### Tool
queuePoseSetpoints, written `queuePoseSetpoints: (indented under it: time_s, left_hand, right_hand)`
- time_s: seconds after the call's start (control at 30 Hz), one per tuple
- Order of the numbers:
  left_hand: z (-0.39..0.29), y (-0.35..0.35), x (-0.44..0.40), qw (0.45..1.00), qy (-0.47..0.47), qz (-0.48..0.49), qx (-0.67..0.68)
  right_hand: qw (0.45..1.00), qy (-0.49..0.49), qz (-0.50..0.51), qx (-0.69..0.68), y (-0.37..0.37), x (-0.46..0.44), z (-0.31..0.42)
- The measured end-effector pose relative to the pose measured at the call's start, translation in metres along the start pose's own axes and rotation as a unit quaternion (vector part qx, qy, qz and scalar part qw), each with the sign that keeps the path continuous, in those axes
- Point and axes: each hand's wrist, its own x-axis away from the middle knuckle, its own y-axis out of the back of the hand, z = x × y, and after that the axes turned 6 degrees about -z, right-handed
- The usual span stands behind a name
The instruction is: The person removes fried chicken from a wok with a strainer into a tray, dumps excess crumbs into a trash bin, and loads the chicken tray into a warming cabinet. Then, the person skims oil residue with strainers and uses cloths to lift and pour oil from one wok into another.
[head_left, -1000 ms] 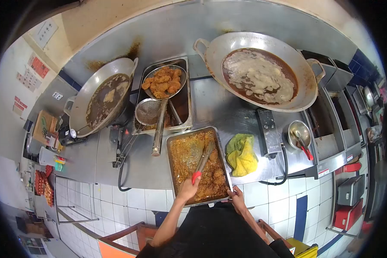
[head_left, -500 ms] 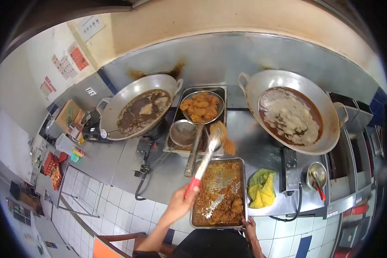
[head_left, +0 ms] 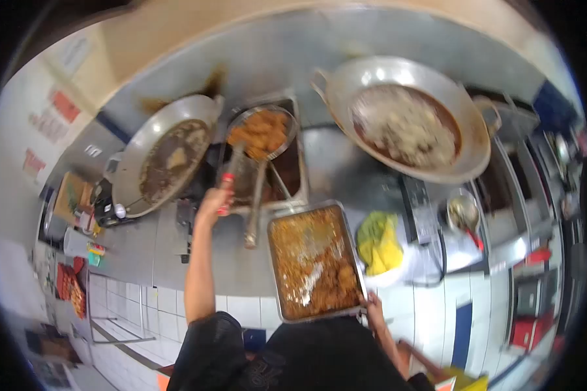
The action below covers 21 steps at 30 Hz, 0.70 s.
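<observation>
My left hand [head_left: 215, 203] is closed around the red handle of metal tongs [head_left: 237, 161]. The tongs' far end is blurred and reaches the left edge of a strainer [head_left: 295, 133] heaped with fried chicken pieces [head_left: 261, 130]. I cannot tell whether the tongs grip a piece. Low on the right, my right hand [head_left: 374, 313] grips the corner of a metal tray [head_left: 274, 274], its fingers partly hidden. Brown crumbs and shiny oil cover the tray, with darker fried pieces toward its lower right. The strainer's long handle [head_left: 255, 208] points down toward me.
A wok of dark oil [head_left: 130, 163] stands at left, a larger foaming wok [head_left: 346, 117] at right. The strainer rests over a rectangular metal pan [head_left: 300, 173]. A yellow-green cloth [head_left: 379, 241] and a metal bowl [head_left: 463, 210] lie right of the tray. Another person's arm [head_left: 427, 360] shows below.
The tongs have swung from above the tray, where they held a fried piece, up and left to the strainer. My view has shifted, and the tray stays in my right hand.
</observation>
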Motion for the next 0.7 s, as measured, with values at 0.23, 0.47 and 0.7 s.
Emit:
queuePoseSetpoints:
  time_s: [0.23,0.47,0.7]
  left_hand:
    - [-0.017,0.009,0.260,0.991,-0.070,-0.043,-0.101]
    - [0.083,-0.030,0.355,0.966,0.174,0.168,-0.092]
    - [0.185,-0.058,0.329,0.937,0.197,0.237,-0.162]
  right_hand:
    - [1.000,-0.008,-0.018,0.015,-0.004,-0.003,0.020]
    - [0.999,-0.002,0.037,0.015,0.013,-0.026,0.033]
    - [0.999,0.003,0.043,-0.005,0.010,-0.020,0.043]
